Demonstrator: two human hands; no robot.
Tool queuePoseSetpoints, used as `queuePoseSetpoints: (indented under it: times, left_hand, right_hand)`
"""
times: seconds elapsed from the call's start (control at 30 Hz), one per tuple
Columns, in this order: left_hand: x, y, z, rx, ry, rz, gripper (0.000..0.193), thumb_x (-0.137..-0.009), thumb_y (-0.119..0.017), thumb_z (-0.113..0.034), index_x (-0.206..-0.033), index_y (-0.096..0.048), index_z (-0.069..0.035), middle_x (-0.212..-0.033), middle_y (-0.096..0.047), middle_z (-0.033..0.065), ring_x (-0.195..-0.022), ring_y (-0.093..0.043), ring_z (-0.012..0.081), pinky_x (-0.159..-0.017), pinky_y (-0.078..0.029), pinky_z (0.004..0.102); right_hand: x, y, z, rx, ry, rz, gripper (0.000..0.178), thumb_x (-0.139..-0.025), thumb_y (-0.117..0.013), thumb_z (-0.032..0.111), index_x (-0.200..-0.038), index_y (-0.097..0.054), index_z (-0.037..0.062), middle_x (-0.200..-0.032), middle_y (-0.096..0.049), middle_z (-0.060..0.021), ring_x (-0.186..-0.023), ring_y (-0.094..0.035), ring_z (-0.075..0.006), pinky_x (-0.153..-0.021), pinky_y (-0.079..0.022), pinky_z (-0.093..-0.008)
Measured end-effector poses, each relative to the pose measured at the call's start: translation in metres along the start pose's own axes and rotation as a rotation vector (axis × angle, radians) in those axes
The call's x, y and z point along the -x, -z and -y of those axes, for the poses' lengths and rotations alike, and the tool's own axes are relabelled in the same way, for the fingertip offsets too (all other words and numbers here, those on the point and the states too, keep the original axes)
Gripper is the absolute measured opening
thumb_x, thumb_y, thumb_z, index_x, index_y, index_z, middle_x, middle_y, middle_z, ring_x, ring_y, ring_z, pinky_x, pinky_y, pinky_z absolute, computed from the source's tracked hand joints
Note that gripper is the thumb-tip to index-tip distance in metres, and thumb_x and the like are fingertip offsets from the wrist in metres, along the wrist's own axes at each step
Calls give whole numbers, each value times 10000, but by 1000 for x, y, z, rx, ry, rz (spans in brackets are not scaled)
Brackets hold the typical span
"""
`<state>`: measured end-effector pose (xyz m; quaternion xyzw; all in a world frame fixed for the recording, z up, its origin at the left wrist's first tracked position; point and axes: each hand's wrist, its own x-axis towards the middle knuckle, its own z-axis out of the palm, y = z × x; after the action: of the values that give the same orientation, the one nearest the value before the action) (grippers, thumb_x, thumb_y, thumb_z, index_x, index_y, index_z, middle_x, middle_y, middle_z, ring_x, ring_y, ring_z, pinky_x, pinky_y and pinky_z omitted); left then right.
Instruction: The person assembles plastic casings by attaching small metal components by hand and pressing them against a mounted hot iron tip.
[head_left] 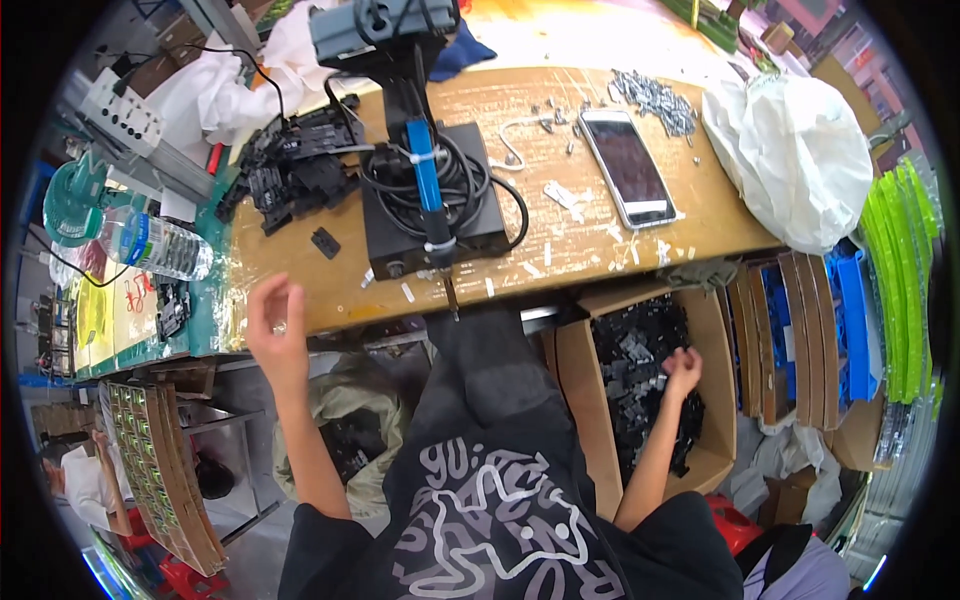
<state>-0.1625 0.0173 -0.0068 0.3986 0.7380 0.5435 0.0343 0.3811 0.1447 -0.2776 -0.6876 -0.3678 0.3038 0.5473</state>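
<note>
My left hand (pixel 278 325) is raised at the front edge of the worktable (pixel 340 312), its fingers loosely bent and apart. A small black plastic part (pixel 324 242) lies on the table just beyond it. To the right, my right hand (pixel 683 372) is over a cardboard box (pixel 718 400) filled with black plastic parts (pixel 635 415). Its fingers are curled together, and what they hold, if anything, is too small to tell. Between my hands, a blue-and-black electric screwdriver (pixel 428 180) hangs tip down in front of a black box with coiled cable (pixel 385 240).
Black parts (pixel 290 170) are heaped at the table's back left. A phone (pixel 628 168), small metal pieces (pixel 655 100) and a white bag (pixel 795 160) lie to the right. A water bottle (pixel 165 248) lies at left. An open sack (pixel 350 440) stands below.
</note>
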Motion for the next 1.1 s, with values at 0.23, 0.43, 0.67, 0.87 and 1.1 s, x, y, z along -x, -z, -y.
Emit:
queuePoseSetpoints:
  times: [0.23,0.43,0.67,0.87,1.1]
  left_hand:
    - [-48,-33,5,-545,-431,208,402,-727,-604,-174,-1097,-492,-65,-1206,-408,129,-1157,-307,326,-971,-235,407]
    - [-42,-26,17,-466,-401,178,332,-734,-583,-168,-1045,-517,-74,-1195,-423,122,-1163,-321,330,-963,-255,409]
    - [-44,-20,18,-370,-404,126,299,-684,-526,-82,-982,-539,-64,-1151,-458,133,-1118,-381,336,-929,-308,396]
    - [-61,-24,27,-34,-279,21,237,-719,-544,-79,-952,-538,-40,-1028,-511,119,-1008,-459,277,-871,-364,334]
    - [-120,-12,33,-190,-292,-99,314,-703,-567,-87,-1010,-515,-49,-984,-526,110,-954,-488,262,-829,-390,329]
  right_hand:
    - [7,-115,293,-62,600,175,227,-815,-535,57,-1037,-524,12,-896,-555,-57,-794,-543,-121,-702,-450,-232]
    - [-72,-200,310,348,883,280,227,-719,-597,67,-932,-556,-1,-845,-554,-142,-701,-551,-231,-651,-443,-305]
    - [-96,-222,303,506,938,324,69,-705,-521,29,-724,-573,-12,-722,-542,-197,-698,-539,-321,-634,-424,-380]
    - [-142,-220,305,659,834,427,87,-682,-571,59,-733,-547,-7,-650,-572,-156,-625,-569,-273,-580,-441,-354]
    - [-139,-229,302,517,739,320,153,-687,-599,132,-735,-528,5,-660,-570,-154,-663,-578,-269,-616,-443,-353]
